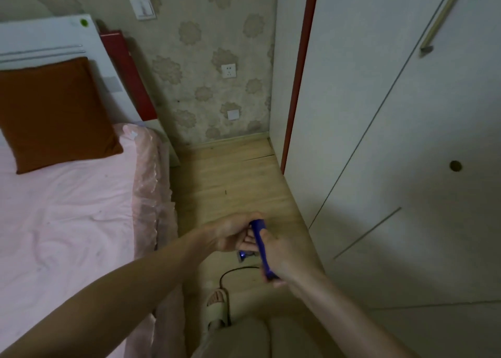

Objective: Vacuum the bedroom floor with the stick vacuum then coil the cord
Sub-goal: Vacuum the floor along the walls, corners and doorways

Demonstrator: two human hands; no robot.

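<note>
Both hands hold the blue vacuum handle (260,246) over the wooden floor (230,173) between the bed (67,208) and the wardrobe (393,141): the left hand (230,234) curls its fingers near the top, the right hand (279,257) wraps it lower down. The handle looks stiff, smooth and probably light, best gripped around the middle. The black cord (233,272) lies limp on the floor by the foot, though the head below is hard to make out.
</note>
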